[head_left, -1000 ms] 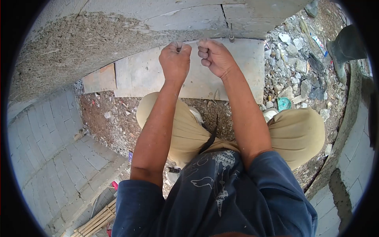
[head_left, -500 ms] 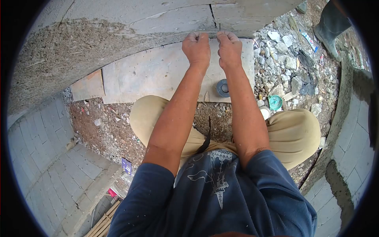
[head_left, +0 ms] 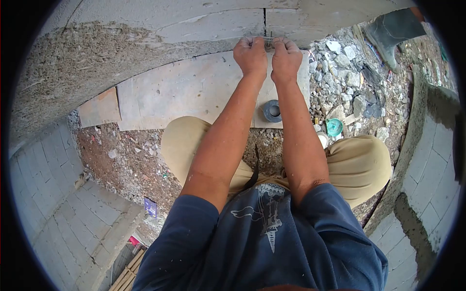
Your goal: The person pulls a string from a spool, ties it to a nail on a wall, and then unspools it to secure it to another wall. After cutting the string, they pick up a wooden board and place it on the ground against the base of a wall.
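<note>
A thin pale string (head_left: 213, 40) runs along the foot of the block wall (head_left: 213, 26) to my hands. My left hand (head_left: 251, 54) is closed, with thumb and fingers pinched on the string. Close beside it, my right hand (head_left: 286, 57) also pinches the string, its fingers curled. Between the two hands a small thin upright piece, like a nail (head_left: 270, 40), shows just below a dark vertical crack in the wall. Below the hands lies a flat pale board (head_left: 174, 92). A dark grey round object with a hollow middle (head_left: 273, 111) sits on it beside my right forearm.
Broken rubble (head_left: 340, 63) lies right of the board, with a turquoise round dish (head_left: 334, 127) and dark plastic scrap (head_left: 371, 92). A person's rubber boot (head_left: 393, 36) stands at upper right. Low block walls (head_left: 48, 165) flank both sides. Bamboo poles (head_left: 127, 274) lie lower left.
Both hands have shifted slightly right, staying close together on the string. The view has moved a little, and the other person's boot appears further left.
</note>
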Demonstrator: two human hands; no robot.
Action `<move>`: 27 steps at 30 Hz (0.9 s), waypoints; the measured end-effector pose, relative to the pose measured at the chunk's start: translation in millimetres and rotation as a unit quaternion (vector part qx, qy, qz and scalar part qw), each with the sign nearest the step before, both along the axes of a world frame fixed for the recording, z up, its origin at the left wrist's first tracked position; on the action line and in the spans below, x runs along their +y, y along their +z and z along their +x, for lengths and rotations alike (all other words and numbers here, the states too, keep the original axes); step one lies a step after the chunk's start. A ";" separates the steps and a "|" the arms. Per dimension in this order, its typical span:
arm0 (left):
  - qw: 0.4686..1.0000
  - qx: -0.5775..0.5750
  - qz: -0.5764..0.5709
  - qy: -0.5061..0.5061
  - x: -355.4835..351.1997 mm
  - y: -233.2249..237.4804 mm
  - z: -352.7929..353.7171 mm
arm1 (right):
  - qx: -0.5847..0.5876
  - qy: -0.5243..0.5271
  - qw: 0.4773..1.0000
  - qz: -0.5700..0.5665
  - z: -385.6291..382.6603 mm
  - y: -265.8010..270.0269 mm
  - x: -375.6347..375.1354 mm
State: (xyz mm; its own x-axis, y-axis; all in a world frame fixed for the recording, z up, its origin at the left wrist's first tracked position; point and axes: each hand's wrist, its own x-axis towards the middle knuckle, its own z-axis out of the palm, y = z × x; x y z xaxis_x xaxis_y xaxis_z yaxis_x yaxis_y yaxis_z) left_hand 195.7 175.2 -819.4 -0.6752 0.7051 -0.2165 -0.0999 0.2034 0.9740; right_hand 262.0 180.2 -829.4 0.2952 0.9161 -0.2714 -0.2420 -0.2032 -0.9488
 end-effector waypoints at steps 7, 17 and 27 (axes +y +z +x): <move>0.998 -0.065 0.018 0.018 1.4 -5.3 2.5 | 0.063 0.054 0.996 -0.040 11.6 -6.8 2.2; 0.997 -0.064 0.037 0.013 8.2 -9.4 18.9 | -0.131 0.088 0.987 0.026 55.9 -24.8 14.5; 1.000 -0.002 0.022 -0.010 4.5 -11.7 14.8 | -0.254 0.035 0.966 0.022 60.8 -21.2 -7.4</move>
State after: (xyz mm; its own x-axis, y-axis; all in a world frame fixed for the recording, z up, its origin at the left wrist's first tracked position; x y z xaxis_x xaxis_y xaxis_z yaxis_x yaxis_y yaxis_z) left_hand 210.5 179.7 -831.1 -0.6607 0.7268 -0.1879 -0.1001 0.1628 0.9816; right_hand 322.8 172.8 -850.6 0.3180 0.9456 -0.0685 0.2701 -0.1596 -0.9495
